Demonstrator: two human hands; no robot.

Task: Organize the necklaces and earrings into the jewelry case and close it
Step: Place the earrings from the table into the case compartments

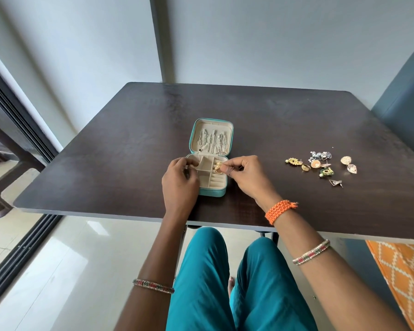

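Observation:
A small teal jewelry case [212,192] lies open in the middle of the dark table, its cream lid [210,125] tilted back. Several silver necklaces [212,142] hang in the lid. Gold earrings [217,168] sit in a right-hand compartment of the base. My right hand [244,175] pinches a small gold earring [222,165] over that compartment. My left hand [179,180] rests with curled fingers on the case's left edge and hides that side. Several loose earrings [320,166] lie scattered on the table to the right.
The dark table [105,151] stands against a pale wall. A blue-grey seat back [404,111] rises at the right. An orange patterned cloth [402,278] lies below the table's right edge. A sliding door track [22,249] runs along the floor at the left.

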